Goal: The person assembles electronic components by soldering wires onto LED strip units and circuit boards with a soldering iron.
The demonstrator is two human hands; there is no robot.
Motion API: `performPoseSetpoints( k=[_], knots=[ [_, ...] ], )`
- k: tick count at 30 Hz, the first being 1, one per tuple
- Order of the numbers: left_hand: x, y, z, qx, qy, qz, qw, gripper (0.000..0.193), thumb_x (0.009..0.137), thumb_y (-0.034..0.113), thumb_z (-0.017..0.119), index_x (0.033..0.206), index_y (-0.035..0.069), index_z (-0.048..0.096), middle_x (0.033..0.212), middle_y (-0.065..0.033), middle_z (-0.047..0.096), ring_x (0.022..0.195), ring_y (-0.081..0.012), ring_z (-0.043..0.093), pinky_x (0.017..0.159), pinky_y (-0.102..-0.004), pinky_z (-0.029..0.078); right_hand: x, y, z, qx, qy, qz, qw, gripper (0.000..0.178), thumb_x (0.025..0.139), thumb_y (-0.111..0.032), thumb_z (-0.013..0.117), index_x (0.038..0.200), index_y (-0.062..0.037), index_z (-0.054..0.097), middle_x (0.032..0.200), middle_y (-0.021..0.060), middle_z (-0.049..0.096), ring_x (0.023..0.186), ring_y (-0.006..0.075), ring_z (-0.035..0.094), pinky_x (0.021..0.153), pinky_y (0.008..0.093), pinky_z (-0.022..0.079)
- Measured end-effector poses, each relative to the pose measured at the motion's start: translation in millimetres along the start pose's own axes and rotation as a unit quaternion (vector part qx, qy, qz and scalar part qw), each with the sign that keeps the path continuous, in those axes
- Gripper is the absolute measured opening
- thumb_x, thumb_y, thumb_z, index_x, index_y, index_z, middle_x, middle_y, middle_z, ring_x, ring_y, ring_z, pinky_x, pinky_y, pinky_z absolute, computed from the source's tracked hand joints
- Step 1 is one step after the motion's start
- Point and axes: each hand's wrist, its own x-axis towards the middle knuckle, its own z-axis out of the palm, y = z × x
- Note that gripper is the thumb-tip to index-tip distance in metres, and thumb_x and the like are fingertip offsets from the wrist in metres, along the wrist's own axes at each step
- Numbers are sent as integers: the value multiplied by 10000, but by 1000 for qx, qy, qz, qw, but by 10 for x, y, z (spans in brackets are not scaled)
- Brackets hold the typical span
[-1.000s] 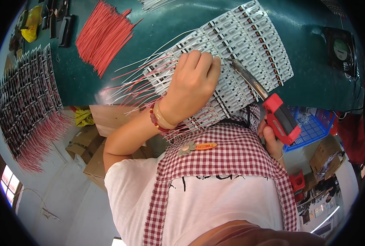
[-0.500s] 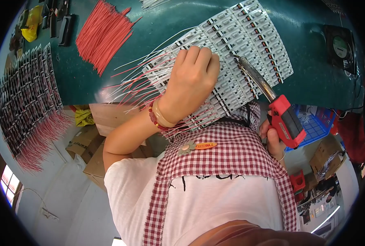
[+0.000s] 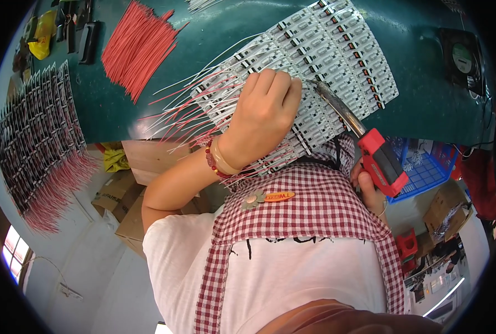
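A large panel of small white circuit boards (image 3: 365,67) lies slanted on the green table, with thin red and white wires (image 3: 184,106) fanning out past its left side. My left hand (image 3: 264,114) rests over the panel's middle, fingers curled and pressed together; the fingertips and whatever they pinch are hidden. In my right hand (image 3: 370,192) is a red and black soldering iron (image 3: 382,161). Its metal barrel slants up and left over the panel, and the tip is close beside my left fingers. Most of the right hand is hidden behind the handle.
Red wires (image 3: 139,50) lie in a pile at the back left. Another wired board panel (image 3: 42,139) hangs over the table's left edge. A black round-faced device (image 3: 462,61) stands at far right. Below the table are a blue basket (image 3: 423,172) and cardboard boxes (image 3: 128,217).
The soldering iron has shifted slightly left and down, its tip now closer to my left fingers. My left hand has moved a little toward me, still curled over the panel.
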Motion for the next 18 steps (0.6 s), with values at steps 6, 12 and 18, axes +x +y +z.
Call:
performPoseSetpoints(
  k=[6, 12, 18],
  knots=[
    [-12, 8, -10, 8, -4, -10, 1000, 259, 710, 61, 604, 941, -52, 631, 815, -93, 474, 778, -228, 491, 683, -335, 419, -32, 78, -61, -163, -16, -55, 985, 334, 919, -275, 661, 1115, -5, 661, 1028, 111, 684, 912, 235, 652, 790, 344, 497],
    [-9, 12, -7, 12, -2, -10, 1000, 250, 707, 62, 604, 928, -50, 630, 809, -92, 471, 776, -226, 491, 685, -333, 421, -9, 107, -48, -114, 14, -51, 992, 311, 862, -245, 704, 1069, -13, 690, 1014, 134, 685, 840, 271, 666, 734, 357, 514],
    [10, 8, 0, 14, 4, -6, 1000, 236, 703, 61, 601, 912, -45, 628, 802, -88, 469, 769, -222, 490, 681, -329, 417, -49, 139, -60, -126, 23, -64, 990, 323, 854, -239, 711, 1074, -5, 682, 943, 106, 681, 844, 238, 660, 744, 348, 506]
  ],
)
